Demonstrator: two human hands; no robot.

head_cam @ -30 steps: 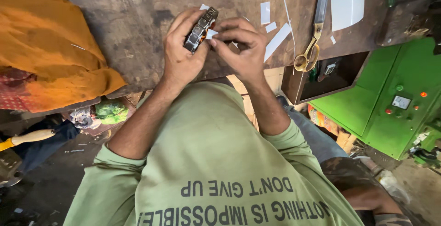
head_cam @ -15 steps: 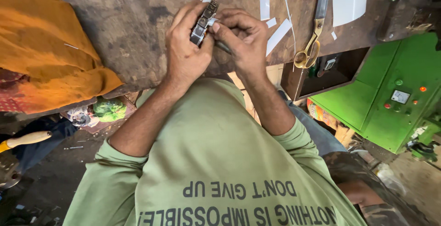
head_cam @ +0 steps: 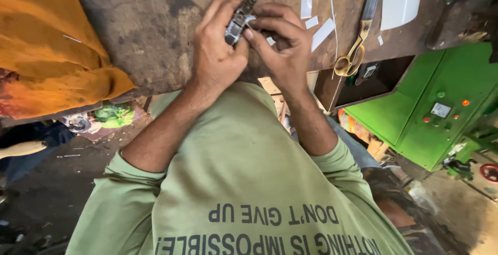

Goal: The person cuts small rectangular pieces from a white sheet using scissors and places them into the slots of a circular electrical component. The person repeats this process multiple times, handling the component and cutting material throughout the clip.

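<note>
Head view: left hand point(head_cam: 218, 58) and right hand point(head_cam: 282, 47), grip clamped on half-hidden small metal part point(head_cam: 237, 20).

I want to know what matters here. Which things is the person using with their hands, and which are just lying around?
In use:
small dark metal clip-like piece
left hand
right hand

Just lying about:
brass-handled scissors
white paper strips
orange cloth
green metal machine box
worn dark workbench

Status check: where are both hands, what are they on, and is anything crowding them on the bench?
Left hand grips small metal part. Right hand pinches at it, fingertips touching. Scissors and paper scraps lie apart on the bench.
</note>
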